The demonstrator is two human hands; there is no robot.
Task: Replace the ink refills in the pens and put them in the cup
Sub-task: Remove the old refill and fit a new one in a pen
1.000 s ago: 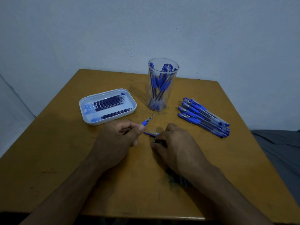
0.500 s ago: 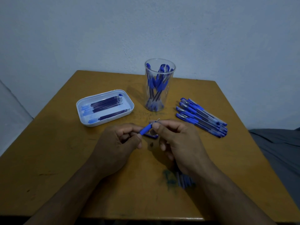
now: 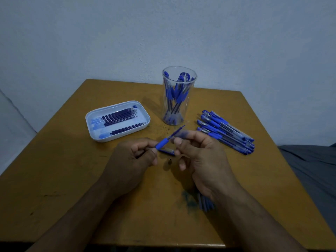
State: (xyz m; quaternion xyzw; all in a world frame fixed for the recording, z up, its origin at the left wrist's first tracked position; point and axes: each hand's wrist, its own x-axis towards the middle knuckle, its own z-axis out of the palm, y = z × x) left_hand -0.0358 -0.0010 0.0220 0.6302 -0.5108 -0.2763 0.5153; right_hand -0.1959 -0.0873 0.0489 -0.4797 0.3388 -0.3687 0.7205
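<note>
My left hand (image 3: 132, 160) grips a pen barrel by its blue grip (image 3: 161, 143), pointing up and to the right. A thin dark refill (image 3: 177, 130) sticks out of the barrel's front end, and my right hand (image 3: 201, 157) pinches it between thumb and fingers. Below the hands a blue pen cap (image 3: 168, 151) and a small metal tip (image 3: 170, 159) lie on the table. The clear cup (image 3: 179, 96) behind holds several blue pens. A white tray (image 3: 143, 115) at the left holds several dark refills.
A pile of several blue capped pens (image 3: 225, 131) lies to the right of the cup. Several used refills (image 3: 204, 203) lie under my right wrist beside blue ink stains. The wooden table (image 3: 72, 179) stands against a pale wall; grey cloth (image 3: 312, 170) is at the right.
My right hand rose from the table to the pen's tip, took hold of the refill and drew it out of the barrel toward the cup. The left hand kept the barrel.
</note>
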